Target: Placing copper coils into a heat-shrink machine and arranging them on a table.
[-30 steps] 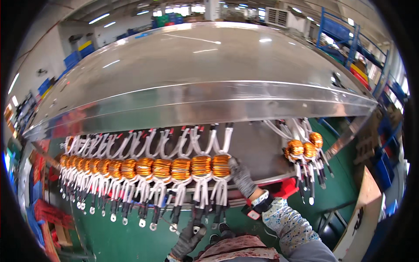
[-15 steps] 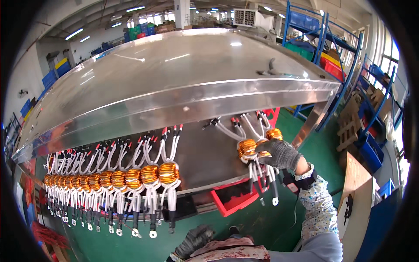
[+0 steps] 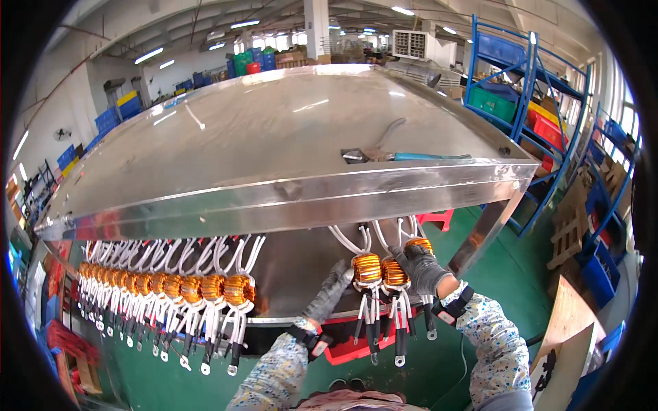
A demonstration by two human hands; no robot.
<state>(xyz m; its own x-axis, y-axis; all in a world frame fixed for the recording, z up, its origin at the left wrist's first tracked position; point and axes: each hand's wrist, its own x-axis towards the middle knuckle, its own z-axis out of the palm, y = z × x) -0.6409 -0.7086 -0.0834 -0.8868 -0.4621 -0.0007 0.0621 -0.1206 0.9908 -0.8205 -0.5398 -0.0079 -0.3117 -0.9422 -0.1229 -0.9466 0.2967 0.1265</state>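
Three copper-wound toroidal coils with white-sleeved leads stand at the right of the lower shelf (image 3: 295, 274). My left hand (image 3: 329, 291), in a grey glove, reaches to the side of the left coil (image 3: 367, 269). Its fingers are stretched out, their tips at the winding. My right hand (image 3: 423, 270), gloved too, is closed about the middle coil (image 3: 395, 272), next to the right coil (image 3: 419, 244), which it partly hides. Some of its fingertips are hidden. Leads with black sleeves and metal ring lugs hang over the shelf's front edge.
A long row of similar coils (image 3: 240, 290) runs leftward along the shelf. Above it is the metal tabletop (image 3: 226, 144), with a blue-handled tool (image 3: 432, 157) near its front edge. A red bin (image 3: 343, 353) sits below the shelf edge. Blue racks (image 3: 528, 103) stand at right.
My left hand has come up from near my body to the left coil. My right hand stays at the coils, which now stand more upright and side by side. The view has shifted.
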